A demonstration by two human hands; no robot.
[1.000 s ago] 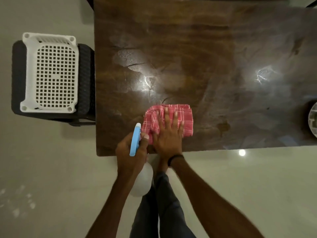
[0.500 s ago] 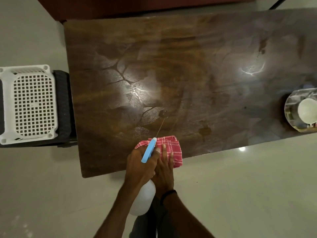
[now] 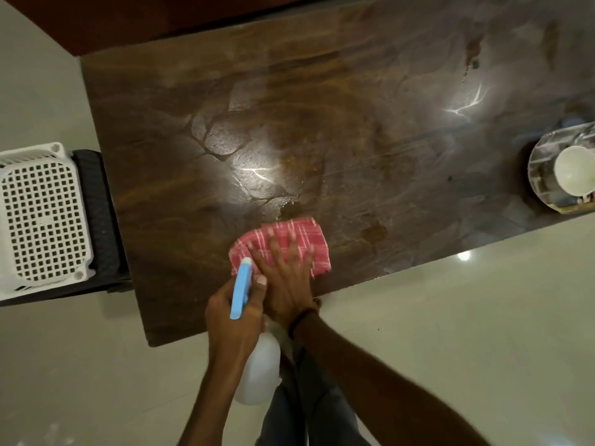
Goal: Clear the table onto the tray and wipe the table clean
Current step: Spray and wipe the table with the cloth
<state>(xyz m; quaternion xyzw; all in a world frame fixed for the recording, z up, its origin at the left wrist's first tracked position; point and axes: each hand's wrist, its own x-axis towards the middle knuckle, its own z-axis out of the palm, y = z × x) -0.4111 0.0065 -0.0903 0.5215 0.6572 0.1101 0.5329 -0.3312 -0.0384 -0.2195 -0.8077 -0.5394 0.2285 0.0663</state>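
A red checked cloth [image 3: 297, 236] lies on the dark wooden table [image 3: 322, 123] near its front edge. My right hand [image 3: 286, 278] presses flat on the cloth with fingers spread. My left hand [image 3: 235, 320] grips a white spray bottle [image 3: 257, 371] with a blue trigger head [image 3: 240, 288], held just left of the cloth over the table's edge. Wet streaks and a small puddle [image 3: 293, 209] shine on the tabletop beyond the cloth. At the right edge a round tray [image 3: 537, 175] holds a white cup [image 3: 574, 170] and other items.
A white perforated basket [image 3: 42, 217] sits upside down on a dark stool [image 3: 99, 220] left of the table. Pale tiled floor [image 3: 450, 317] surrounds the table. My legs [image 3: 306, 397] stand against the front edge.
My right hand has pushed the cloth forward and to the right across the wet patch. The spray stream seen half a second ago is gone. My view has shifted slightly.
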